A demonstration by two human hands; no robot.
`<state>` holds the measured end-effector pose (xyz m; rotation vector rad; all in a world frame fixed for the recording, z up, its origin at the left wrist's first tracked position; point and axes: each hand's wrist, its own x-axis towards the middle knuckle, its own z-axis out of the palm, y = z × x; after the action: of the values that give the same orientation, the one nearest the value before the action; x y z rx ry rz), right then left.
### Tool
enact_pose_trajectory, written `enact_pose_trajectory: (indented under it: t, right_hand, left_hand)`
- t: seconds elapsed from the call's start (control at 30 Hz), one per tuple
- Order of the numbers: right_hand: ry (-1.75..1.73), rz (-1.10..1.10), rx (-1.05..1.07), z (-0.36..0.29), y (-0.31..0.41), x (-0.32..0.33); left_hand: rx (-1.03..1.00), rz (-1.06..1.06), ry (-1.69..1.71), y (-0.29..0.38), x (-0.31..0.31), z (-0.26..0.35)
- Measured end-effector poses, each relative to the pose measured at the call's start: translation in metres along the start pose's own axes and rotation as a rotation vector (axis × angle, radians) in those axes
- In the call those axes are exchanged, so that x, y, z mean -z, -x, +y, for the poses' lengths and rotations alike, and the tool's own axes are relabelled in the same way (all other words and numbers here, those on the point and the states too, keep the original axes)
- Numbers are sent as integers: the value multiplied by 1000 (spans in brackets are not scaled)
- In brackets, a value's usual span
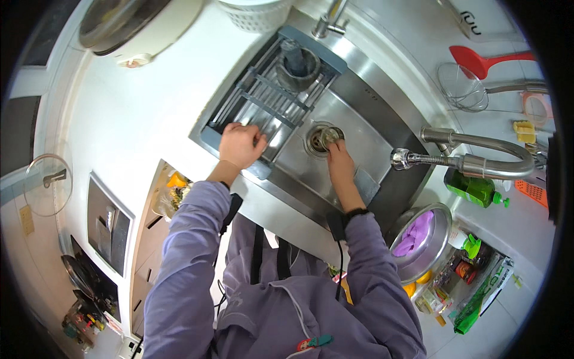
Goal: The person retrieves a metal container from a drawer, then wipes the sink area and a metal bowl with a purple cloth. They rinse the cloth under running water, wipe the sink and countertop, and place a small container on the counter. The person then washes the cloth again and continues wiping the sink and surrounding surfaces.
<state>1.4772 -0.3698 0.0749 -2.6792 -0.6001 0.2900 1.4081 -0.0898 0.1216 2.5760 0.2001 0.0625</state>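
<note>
My left hand (242, 144) rests at the near end of an extendable dish rack (269, 101), its fingers curled over the grey end piece. In the sink basin (354, 125), my right hand (339, 159) holds a small clear glass-like piece (331, 135) by its edge, over the drain (315, 140). A stone mortar (297, 80) with a grey pestle (292, 56) standing in it sits on the rack's far part. A flat translucent grey piece (367, 185) lies in the basin beside my right wrist.
A pull-down faucet (475, 164) reaches over the sink's right rim, and a smaller tap (329, 24) stands behind. Right of the sink are a green soap bottle (471, 186) and a metal bowl (441, 229) with a purple cloth (415, 235). A white perforated basket (258, 15) stands beyond the rack.
</note>
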Motion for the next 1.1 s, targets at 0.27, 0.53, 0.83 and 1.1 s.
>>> enact_pose_trajectory:
  t: [0.27,0.53,0.83,1.1]
  right_hand:
    - [-91,195,210,-97,54,82]
    - [-419,-38,507,-241,78,38]
    - [-1058,-682,-66,-330,86,-133]
    - [-981,-739,-563,-332,90,-188]
  left_hand:
    - [-67,77,568,12,32,-6]
    - [159,51,580,240,115,-79]
    - [861,340,618,398,94,-141]
    - [837,341,654,391,93,-157]
